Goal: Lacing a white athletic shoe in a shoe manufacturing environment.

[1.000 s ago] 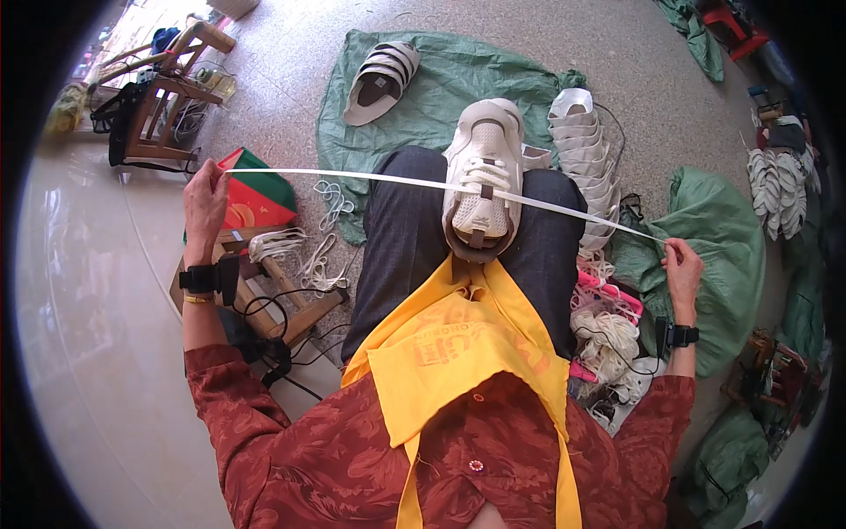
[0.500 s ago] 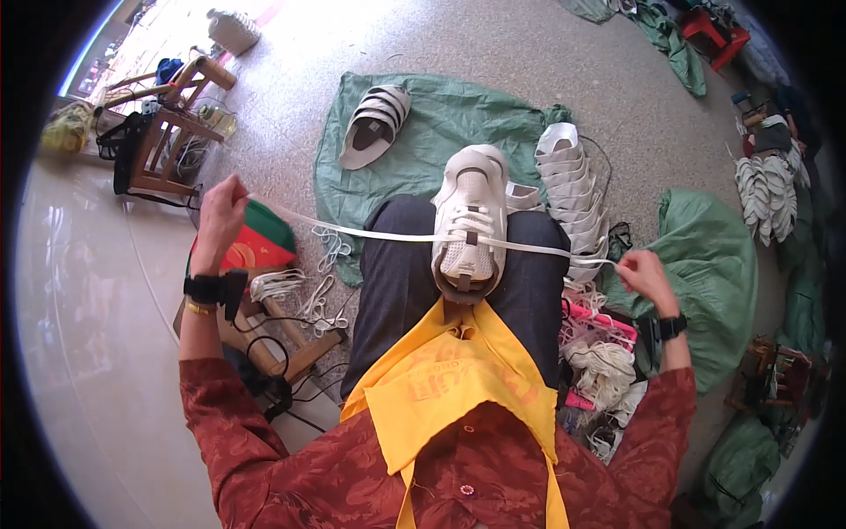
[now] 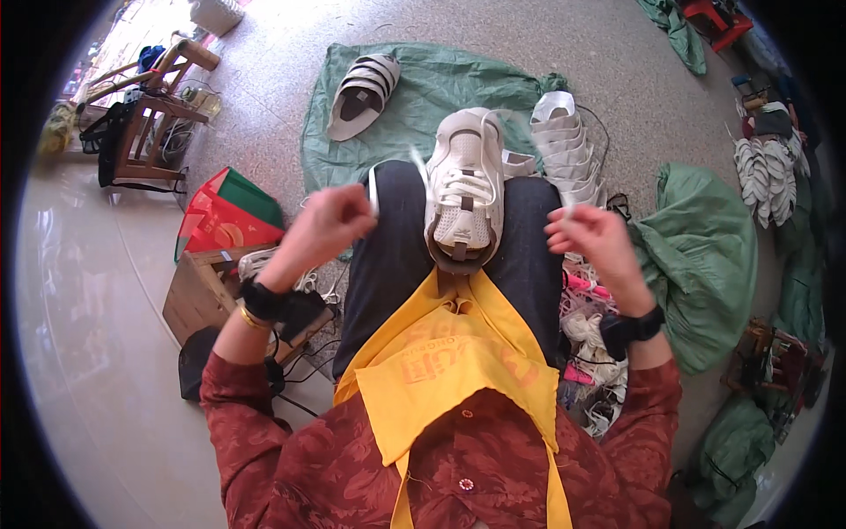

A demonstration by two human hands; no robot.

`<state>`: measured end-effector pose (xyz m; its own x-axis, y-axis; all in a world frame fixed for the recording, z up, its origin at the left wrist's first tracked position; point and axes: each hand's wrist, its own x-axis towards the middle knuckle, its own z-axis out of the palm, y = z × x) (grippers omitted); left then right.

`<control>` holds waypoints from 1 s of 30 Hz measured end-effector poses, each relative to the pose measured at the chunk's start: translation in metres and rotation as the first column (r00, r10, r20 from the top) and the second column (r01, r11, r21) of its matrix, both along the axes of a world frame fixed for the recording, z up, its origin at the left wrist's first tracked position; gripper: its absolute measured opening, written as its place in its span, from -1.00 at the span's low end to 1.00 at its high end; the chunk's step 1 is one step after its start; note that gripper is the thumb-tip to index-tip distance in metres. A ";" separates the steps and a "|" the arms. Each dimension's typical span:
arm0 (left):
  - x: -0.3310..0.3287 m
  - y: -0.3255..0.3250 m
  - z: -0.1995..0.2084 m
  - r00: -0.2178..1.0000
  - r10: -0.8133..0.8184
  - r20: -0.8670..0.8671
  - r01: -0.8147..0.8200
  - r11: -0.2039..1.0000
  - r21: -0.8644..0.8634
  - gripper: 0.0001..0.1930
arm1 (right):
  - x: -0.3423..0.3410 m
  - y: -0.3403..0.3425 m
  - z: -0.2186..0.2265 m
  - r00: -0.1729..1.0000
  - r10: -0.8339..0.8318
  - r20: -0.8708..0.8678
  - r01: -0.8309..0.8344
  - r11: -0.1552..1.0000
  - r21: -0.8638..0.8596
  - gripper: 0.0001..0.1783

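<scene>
A white and grey sneaker (image 3: 457, 227) rests across my thighs between the knees, its heel end away from me. White shoelace (image 3: 374, 189) runs through its eyelets, and the loose ends are partly blurred. Left of the shoe, my left hand (image 3: 330, 222) is closed in a pinch on one lace end, which loops up over my left thigh. To the right, my right hand (image 3: 601, 242) pinches the other end between thumb and finger. Neither hand touches the shoe itself.
A green sheet (image 3: 423, 75) lies ahead with a shoe upper (image 3: 363, 95) on it. Stacked white uppers (image 3: 564, 145) stand beyond my right knee. Loose laces (image 3: 586, 339) lie at my right, near a green sack (image 3: 696, 273). A wooden stool (image 3: 207, 295) and red-green bag (image 3: 231, 216) are left.
Both hands have come inward, the left one farther. The lace, stretched straight across the shoe before, is now slack and looped. The whole view has shifted slightly.
</scene>
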<state>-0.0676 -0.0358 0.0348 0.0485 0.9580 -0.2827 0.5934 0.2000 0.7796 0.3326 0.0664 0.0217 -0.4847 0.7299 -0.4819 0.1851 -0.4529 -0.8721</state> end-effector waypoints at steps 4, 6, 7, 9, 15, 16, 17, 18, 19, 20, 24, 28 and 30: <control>0.042 -0.006 -0.013 0.943 0.061 0.326 -0.040 0.997 -0.070 -0.89 | -0.037 -0.017 -0.015 0.991 0.117 0.064 -0.126 0.979 0.159 -0.82; 0.047 -0.003 -0.021 0.929 0.068 0.363 -0.056 0.998 -0.042 -0.89 | -0.052 -0.018 -0.014 0.994 0.068 0.081 -0.087 0.961 0.261 -0.84; 0.048 -0.002 -0.023 0.921 0.082 0.381 -0.071 0.997 -0.043 -0.90 | -0.057 -0.018 -0.015 0.999 0.023 0.036 -0.032 0.960 0.279 -0.86; 0.048 0.002 -0.028 0.902 0.113 0.417 -0.103 0.994 -0.046 -0.90 | -0.066 -0.014 -0.018 0.996 -0.064 -0.055 0.077 0.948 0.309 -0.88; 0.056 0.005 -0.035 0.832 0.170 0.527 -0.182 0.983 -0.029 -0.93 | -0.075 -0.017 -0.032 0.992 -0.098 -0.075 0.119 0.923 0.366 -0.93; 0.057 0.005 -0.036 0.821 0.180 0.542 -0.195 0.980 -0.030 -0.94 | -0.076 -0.018 -0.034 0.992 -0.106 -0.070 0.125 0.915 0.384 -0.94; 0.060 0.005 -0.037 0.810 0.199 0.551 -0.224 0.974 -0.022 -0.94 | -0.076 -0.018 -0.036 0.989 -0.120 -0.088 0.144 0.916 0.374 -0.94; 0.063 0.006 -0.038 0.799 0.217 0.561 -0.252 0.968 -0.016 -0.94 | -0.077 -0.017 -0.039 0.985 -0.136 -0.105 0.165 0.917 0.364 -0.93; 0.065 0.006 -0.039 0.787 0.235 0.570 -0.280 0.960 -0.009 -0.93 | -0.077 -0.017 -0.040 0.981 -0.152 -0.121 0.186 0.917 0.354 -0.93; 0.065 0.006 -0.040 0.779 0.242 0.579 -0.290 0.957 -0.010 -0.94 | -0.078 -0.017 -0.041 0.979 -0.157 -0.128 0.193 0.915 0.354 -0.93; 0.065 0.006 -0.045 0.755 0.260 0.601 -0.314 0.949 -0.016 -0.95 | -0.078 -0.017 -0.042 0.981 -0.156 -0.113 0.187 0.914 0.359 -0.92; 0.065 0.006 -0.045 0.731 0.279 0.623 -0.339 0.940 -0.024 -0.95 | -0.082 -0.020 -0.025 0.986 -0.078 0.149 -0.018 0.833 0.553 -0.90; 0.064 0.007 -0.044 0.735 0.287 0.614 -0.347 0.938 -0.023 -0.95 | -0.087 -0.019 -0.016 0.953 -0.060 0.297 -0.218 0.546 0.809 -0.86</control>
